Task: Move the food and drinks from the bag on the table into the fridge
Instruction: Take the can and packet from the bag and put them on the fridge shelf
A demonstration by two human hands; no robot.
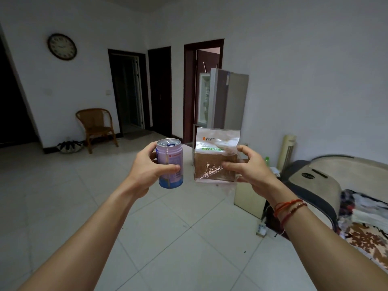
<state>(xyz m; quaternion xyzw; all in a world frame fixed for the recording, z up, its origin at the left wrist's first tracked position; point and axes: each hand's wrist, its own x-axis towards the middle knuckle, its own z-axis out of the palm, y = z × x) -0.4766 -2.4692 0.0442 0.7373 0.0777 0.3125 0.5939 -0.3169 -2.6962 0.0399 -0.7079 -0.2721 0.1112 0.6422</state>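
Observation:
My left hand (147, 164) grips a purple and blue drink can (169, 162), upright, held out in front of me. My right hand (249, 166) pinches the right side of a clear packet of brown bread (212, 162) with green print, also held upright. Straight ahead across the room stands the grey fridge (233, 97), its upper door swung open to the left so the lit white inside (204, 97) shows. The packet hides the fridge's lower part. The bag and the table are out of view.
White tiled floor (147, 227) stretches between me and the fridge. A wicker chair (95, 124) stands at the left wall near dark doorways. A massage chair (315, 181), a small cream cabinet (249, 200) and cluttered bedding (365, 219) lie at the right.

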